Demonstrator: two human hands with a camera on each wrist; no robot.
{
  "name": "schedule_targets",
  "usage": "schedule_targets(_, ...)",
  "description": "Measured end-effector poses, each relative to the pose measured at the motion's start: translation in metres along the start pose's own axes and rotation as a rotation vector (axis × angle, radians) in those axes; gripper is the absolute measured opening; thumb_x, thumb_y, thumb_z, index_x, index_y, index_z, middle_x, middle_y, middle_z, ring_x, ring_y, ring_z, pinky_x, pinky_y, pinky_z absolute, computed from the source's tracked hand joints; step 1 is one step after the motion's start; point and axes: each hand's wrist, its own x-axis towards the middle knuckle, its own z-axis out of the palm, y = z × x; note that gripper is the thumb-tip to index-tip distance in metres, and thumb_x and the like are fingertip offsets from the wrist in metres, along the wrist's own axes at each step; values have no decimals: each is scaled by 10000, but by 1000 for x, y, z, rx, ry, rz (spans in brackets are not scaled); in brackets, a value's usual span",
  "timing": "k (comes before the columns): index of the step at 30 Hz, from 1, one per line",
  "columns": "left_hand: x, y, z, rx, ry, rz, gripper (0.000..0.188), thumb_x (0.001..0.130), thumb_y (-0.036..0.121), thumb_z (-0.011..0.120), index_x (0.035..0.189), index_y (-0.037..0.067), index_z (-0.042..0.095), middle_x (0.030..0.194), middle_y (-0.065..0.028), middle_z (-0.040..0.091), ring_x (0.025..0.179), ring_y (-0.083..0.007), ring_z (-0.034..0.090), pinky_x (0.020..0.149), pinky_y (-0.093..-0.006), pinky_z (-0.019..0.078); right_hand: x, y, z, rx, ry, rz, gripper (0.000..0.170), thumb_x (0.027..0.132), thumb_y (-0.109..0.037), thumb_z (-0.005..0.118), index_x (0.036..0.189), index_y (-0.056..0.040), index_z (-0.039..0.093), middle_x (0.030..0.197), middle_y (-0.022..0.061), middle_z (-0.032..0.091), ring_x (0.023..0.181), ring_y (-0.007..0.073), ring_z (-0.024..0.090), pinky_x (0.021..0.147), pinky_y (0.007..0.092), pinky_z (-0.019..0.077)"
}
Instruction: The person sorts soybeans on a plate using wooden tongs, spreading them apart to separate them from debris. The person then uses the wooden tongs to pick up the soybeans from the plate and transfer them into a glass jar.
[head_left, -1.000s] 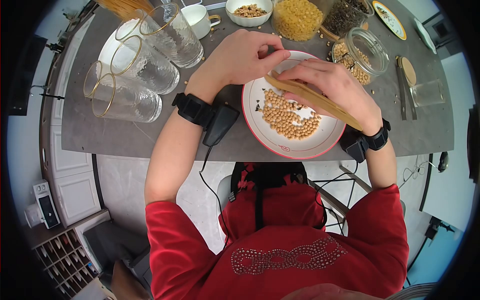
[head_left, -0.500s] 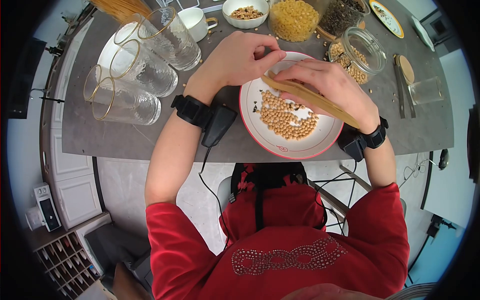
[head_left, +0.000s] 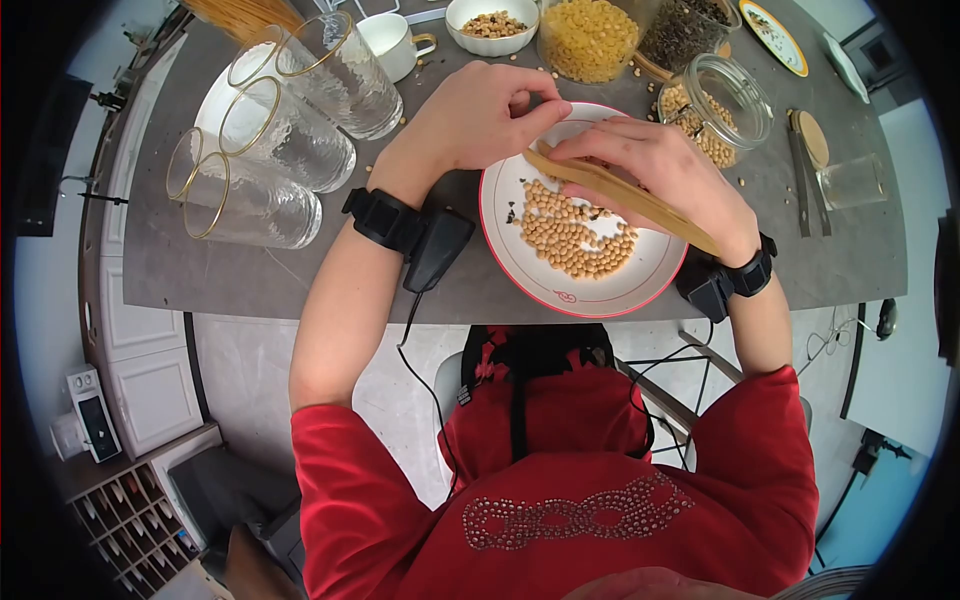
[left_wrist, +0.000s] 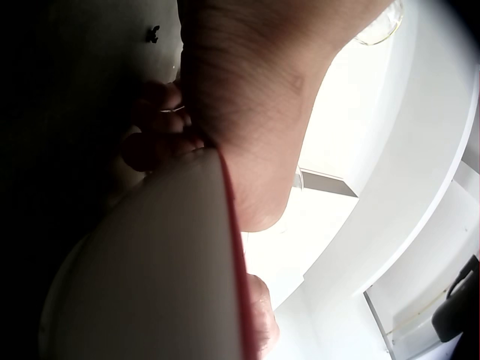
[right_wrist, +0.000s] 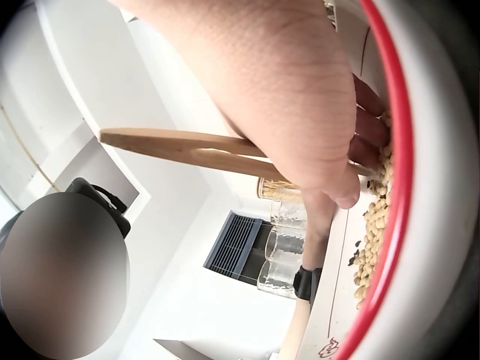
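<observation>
A white plate with a red rim (head_left: pixel 643 284) holds chickpeas (head_left: pixel 575 240) and a few dark bits. The left hand (head_left: pixel 480 118) grips its far left edge; in the left wrist view that hand (left_wrist: pixel 251 112) has fingers curled by the plate's underside (left_wrist: pixel 165 262). Over the right part of the plate, the right hand (head_left: pixel 668 172) holds wooden tongs (head_left: pixel 650 208). In the right wrist view the tongs (right_wrist: pixel 180 142) pass behind the right hand (right_wrist: pixel 285 97), its fingertips low beside the chickpeas (right_wrist: pixel 367 259). Whether the tips pinch anything is hidden.
Gold-rimmed glasses (head_left: pixel 265 205) stand at the left. Behind the plate are a white cup (head_left: pixel 392 48), a bowl of mixed grains (head_left: pixel 491 42) and a jar of yellow pieces (head_left: pixel 588 40). An open chickpea jar (head_left: pixel 715 110) tilts at the right, near dark tongs (head_left: pixel 807 185).
</observation>
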Motion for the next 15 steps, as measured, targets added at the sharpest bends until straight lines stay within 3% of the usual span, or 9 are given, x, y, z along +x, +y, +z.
schedule_targets(5,1,-2,0,-24,-20,-4,213,977,251,700,960,38,700,550,15,446,540,-90,344,517,-294,305,-1,0,1,23,-23,37,313,919,-219,736,1196,-82,691,1004,114,708,765,272,713,652,360,572)
schedule_targets(15,1,-3,1,4,-27,-19,226,987,260,693,973,35,697,558,21,449,547,-82,344,514,-294,296,1,-9,-4,-1,-30,59,306,935,-277,712,1164,-76,685,1031,127,701,953,357,676,791,426,556)
